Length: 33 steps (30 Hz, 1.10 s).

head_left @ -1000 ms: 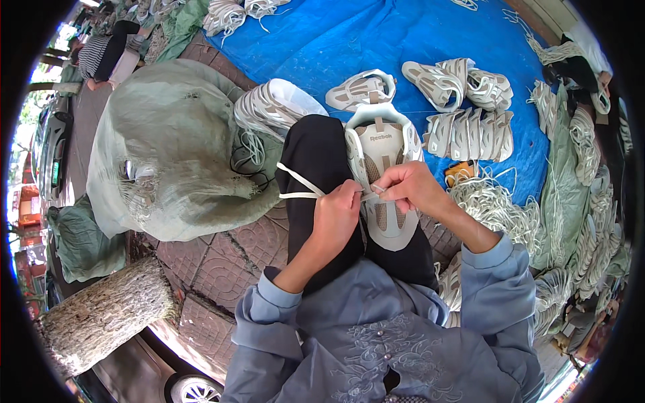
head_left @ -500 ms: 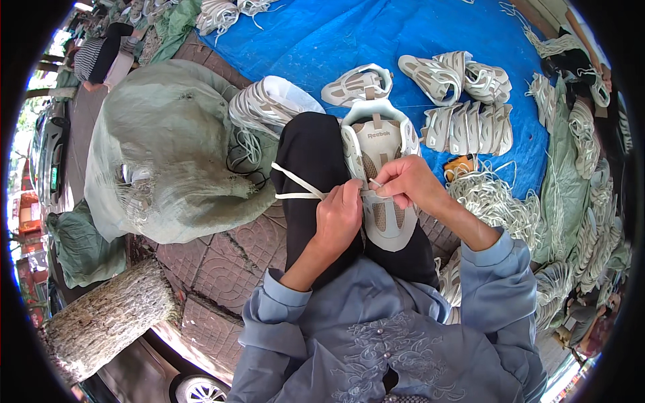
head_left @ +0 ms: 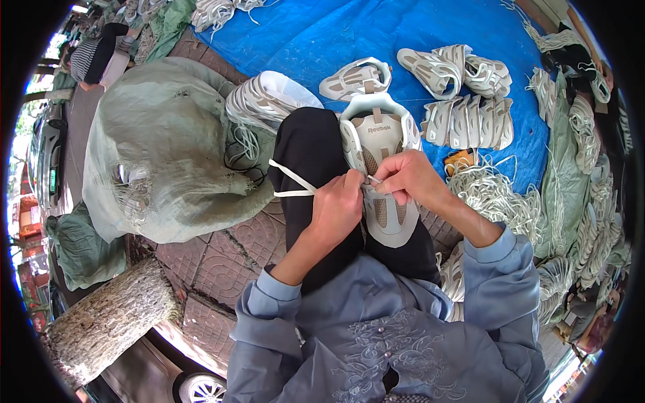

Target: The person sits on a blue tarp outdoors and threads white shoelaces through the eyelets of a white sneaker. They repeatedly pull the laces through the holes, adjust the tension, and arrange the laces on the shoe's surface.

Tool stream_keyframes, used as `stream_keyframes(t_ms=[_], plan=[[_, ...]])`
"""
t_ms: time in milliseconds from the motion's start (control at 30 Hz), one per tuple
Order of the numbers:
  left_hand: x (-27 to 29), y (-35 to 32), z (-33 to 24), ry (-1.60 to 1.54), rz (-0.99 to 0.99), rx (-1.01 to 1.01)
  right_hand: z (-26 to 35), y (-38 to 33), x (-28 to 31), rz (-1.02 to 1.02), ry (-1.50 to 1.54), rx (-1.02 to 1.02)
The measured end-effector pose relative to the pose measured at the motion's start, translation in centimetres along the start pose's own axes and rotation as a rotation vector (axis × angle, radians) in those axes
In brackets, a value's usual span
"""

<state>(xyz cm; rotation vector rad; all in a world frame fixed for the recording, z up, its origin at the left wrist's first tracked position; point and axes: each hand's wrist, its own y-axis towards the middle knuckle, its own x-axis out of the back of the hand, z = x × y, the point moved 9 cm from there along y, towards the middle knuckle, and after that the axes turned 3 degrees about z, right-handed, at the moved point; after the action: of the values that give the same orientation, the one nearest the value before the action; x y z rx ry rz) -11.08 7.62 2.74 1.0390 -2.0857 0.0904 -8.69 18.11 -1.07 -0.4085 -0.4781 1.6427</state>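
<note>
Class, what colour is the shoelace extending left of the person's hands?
The shoelace is creamy white, best seen in the head view.

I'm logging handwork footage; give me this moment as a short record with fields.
Left hand: fingers closed on white lace, which loops over the left leg
Right hand: fingers pinching a pale lace end
Shoe upper: beige and white, on the right leg, toe toward picture bottom
Left side: large sack
Right side: pile of laces
Ahead: blue tarp bearing more uppers
</note>
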Motion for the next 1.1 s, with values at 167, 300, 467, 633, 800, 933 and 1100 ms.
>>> stream_keyframes(t_ms=[167,300,467,633,800,933,1100], plan=[[-0.8,-0.2,2.7,-0.314,0.116,0.259,-0.4,0.1,-0.3,0.014,-0.017,-0.038],[-0.6,-0.4,1.3,-0.105,0.017,0.161,-0.2,0.2,-0.9,0.049,-0.06,-0.018],[-0.3,-0.1,-1.2,0.179,0.121,-0.132,-0.5,0.2,-0.4,0.045,-0.02,-0.035],[-1.7,1.9,-0.2,0.368,0.539,-0.194,-0.3,0.4,-0.4,0.07,-0.036,-0.017],[-2.5,2.9,-1.3,0.531,0.694,-0.391,-0.2,0.6,-0.2,0.028,-0.017,0.013],[-2.1,2.5,-1.0,0.489,0.696,-0.428,0.3,0.6,-0.3,-0.036,-0.041,0.108],[-1.2,0.6,-1.3,0.547,0.501,-0.543,1.4,1.4,-1.0,-0.016,-0.279,0.222]])
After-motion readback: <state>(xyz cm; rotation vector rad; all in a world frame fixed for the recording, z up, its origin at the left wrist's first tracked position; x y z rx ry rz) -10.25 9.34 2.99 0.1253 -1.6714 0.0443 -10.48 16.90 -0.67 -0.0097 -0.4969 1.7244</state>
